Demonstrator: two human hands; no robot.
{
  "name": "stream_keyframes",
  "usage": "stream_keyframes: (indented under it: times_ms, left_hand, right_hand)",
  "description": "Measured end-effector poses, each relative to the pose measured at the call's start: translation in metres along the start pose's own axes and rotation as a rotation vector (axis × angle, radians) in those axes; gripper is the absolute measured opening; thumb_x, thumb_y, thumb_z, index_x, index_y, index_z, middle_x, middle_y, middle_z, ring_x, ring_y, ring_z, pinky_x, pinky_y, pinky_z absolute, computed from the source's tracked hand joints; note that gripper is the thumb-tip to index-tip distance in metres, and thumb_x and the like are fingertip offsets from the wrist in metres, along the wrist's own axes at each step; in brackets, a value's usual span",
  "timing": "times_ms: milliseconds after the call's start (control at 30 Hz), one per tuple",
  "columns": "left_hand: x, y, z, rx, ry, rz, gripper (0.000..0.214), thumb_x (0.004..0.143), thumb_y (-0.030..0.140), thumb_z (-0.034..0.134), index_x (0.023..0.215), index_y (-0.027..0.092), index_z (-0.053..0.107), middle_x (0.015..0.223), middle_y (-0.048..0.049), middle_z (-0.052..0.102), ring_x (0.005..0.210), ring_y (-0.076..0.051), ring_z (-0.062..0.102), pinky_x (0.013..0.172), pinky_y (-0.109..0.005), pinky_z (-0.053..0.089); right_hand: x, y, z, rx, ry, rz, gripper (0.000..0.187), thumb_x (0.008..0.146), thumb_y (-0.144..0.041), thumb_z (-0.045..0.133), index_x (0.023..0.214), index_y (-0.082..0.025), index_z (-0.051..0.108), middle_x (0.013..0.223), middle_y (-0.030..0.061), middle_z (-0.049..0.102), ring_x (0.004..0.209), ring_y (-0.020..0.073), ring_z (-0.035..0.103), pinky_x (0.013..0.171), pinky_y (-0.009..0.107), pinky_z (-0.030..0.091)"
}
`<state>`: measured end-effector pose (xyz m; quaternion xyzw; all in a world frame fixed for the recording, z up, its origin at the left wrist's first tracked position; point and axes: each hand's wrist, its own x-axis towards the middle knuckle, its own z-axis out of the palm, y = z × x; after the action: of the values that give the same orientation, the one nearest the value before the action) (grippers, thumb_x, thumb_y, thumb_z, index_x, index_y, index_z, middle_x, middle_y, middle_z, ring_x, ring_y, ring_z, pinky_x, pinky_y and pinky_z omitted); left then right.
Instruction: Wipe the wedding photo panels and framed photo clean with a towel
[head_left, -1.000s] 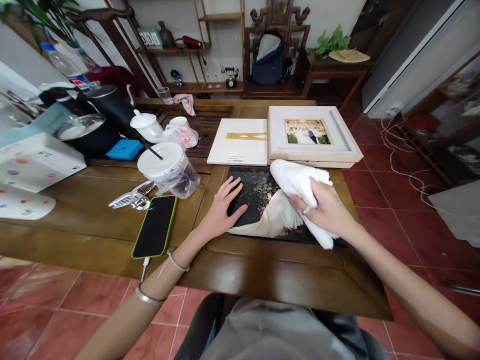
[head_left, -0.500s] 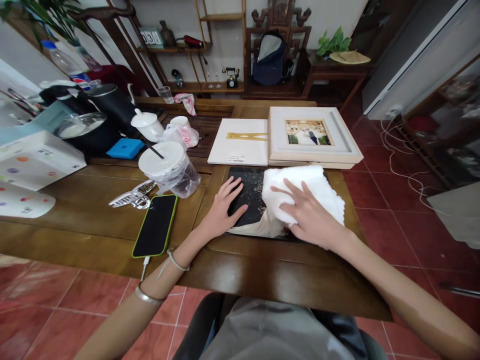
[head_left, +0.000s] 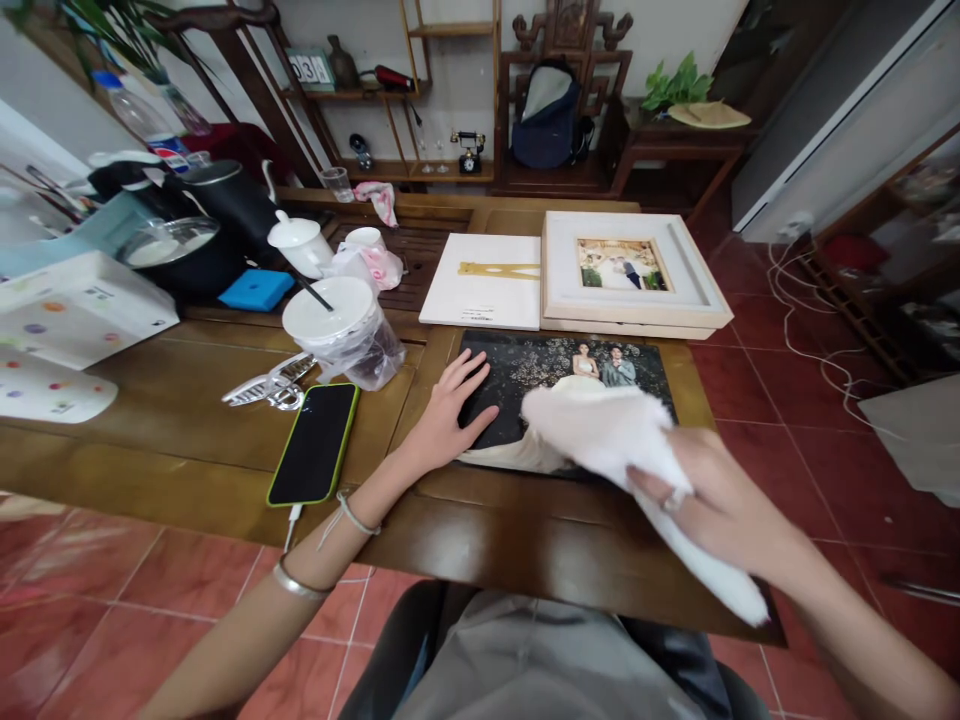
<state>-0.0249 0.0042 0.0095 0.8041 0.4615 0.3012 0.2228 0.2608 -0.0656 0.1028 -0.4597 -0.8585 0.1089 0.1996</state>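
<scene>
While the right hand had its fingers curled around a white cloth over the photo, the left hand, fingers spread and empty, lay on its left edge, probably steadying it on the desk, nearer than a framed picture.

Your blurred right hand and white cloth hide the near right part of the dark photo panel; print on the far white board is too small to read. The left edge cuts off your dotted box.
</scene>
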Motion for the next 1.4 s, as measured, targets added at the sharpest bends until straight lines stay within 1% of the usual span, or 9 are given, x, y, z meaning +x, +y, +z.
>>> stream_keyframes:
  times_ms: [200,300,367,467,767,933,1100,1233,1400]
  left_hand:
    - [-0.001,0.000,0.000,-0.010,0.002,-0.003,0.054,0.090,0.036,0.053,0.142,0.025,0.040,0.151,-0.0114,0.037,0.144,-0.030,0.023,0.112,-0.060,0.024]
    - [-0.001,-0.001,0.000,-0.016,0.001,-0.008,0.054,0.090,0.037,0.053,0.141,0.027,0.040,0.151,-0.0099,0.038,0.144,-0.030,0.023,0.111,-0.062,0.024]
    - [-0.001,-0.002,0.000,-0.019,0.004,-0.007,0.053,0.090,0.037,0.053,0.141,0.027,0.041,0.151,-0.0096,0.038,0.144,-0.030,0.024,0.111,-0.063,0.025]
    - [-0.001,-0.002,0.001,-0.016,0.009,-0.005,0.053,0.090,0.036,0.054,0.141,0.027,0.041,0.151,-0.0095,0.038,0.144,-0.030,0.024,0.111,-0.062,0.025]
    - [-0.001,-0.002,0.000,-0.012,0.005,0.018,0.050,0.095,0.035,0.044,0.143,0.024,0.037,0.153,-0.0105,0.033,0.145,-0.025,0.021,0.115,-0.054,0.023]
    - [-0.002,-0.007,0.003,-0.042,0.001,0.005,0.046,0.098,0.034,0.036,0.144,0.026,0.037,0.153,-0.0089,0.035,0.145,-0.023,0.021,0.116,-0.053,0.021]
    - [-0.001,-0.010,0.003,-0.090,0.010,0.008,0.046,0.099,0.035,0.035,0.143,0.024,0.039,0.153,-0.0087,0.035,0.145,-0.022,0.022,0.116,-0.051,0.021]
    - [0.001,-0.010,0.000,-0.143,0.010,-0.011,0.047,0.098,0.038,0.035,0.142,0.021,0.041,0.152,-0.0096,0.036,0.144,-0.022,0.024,0.118,-0.049,0.019]
    - [0.001,-0.009,-0.001,-0.203,0.033,-0.044,0.048,0.099,0.038,0.033,0.142,0.020,0.043,0.152,-0.0091,0.036,0.144,-0.022,0.025,0.119,-0.047,0.018]
  right_hand:
    - [0.065,0.040,0.005,-0.284,-0.060,-0.072,0.011,0.080,-0.017,0.043,0.084,-0.020,0.052,0.077,0.0116,0.061,0.073,0.0293,0.059,0.063,0.042,0.049]
    - [0.081,0.046,0.030,-0.268,-0.102,-0.137,0.019,0.078,-0.015,0.049,0.095,-0.017,0.056,0.111,0.0172,0.064,0.107,0.0342,0.058,0.086,0.050,0.048]
    - [0.083,0.043,0.045,-0.237,-0.116,-0.178,0.029,0.074,-0.012,0.052,0.102,-0.016,0.059,0.136,0.0178,0.052,0.131,0.0368,0.041,0.103,0.059,0.035]
    - [0.072,0.030,0.057,-0.195,-0.162,-0.204,0.041,0.068,-0.009,0.055,0.108,-0.015,0.062,0.148,0.0167,0.040,0.141,0.0377,0.023,0.110,0.065,0.020]
    - [-0.009,-0.030,0.050,0.063,-0.364,-0.364,0.036,0.060,-0.013,0.065,0.094,-0.022,0.069,0.154,0.0126,0.029,0.142,0.0401,0.015,0.112,0.067,0.008]
    - [-0.005,-0.014,0.034,0.159,-0.326,-0.368,0.024,0.067,-0.009,0.054,0.088,-0.019,0.060,0.147,0.0106,0.042,0.140,0.0277,0.029,0.116,0.052,0.023]
    - [0.045,0.025,0.039,-0.023,-0.094,-0.075,0.013,0.087,-0.019,0.044,0.091,-0.016,0.055,0.109,0.0203,0.065,0.110,0.0326,0.058,0.090,0.048,0.049]
    - [0.084,0.029,0.059,-0.108,-0.058,-0.079,0.023,0.082,-0.015,0.046,0.102,-0.013,0.057,0.117,0.0217,0.062,0.126,0.0378,0.045,0.103,0.060,0.034]
    - [0.081,-0.009,0.080,-0.112,-0.273,-0.246,0.041,0.071,-0.016,0.055,0.112,-0.014,0.061,0.149,0.0202,0.036,0.142,0.0423,0.014,0.109,0.069,0.008]
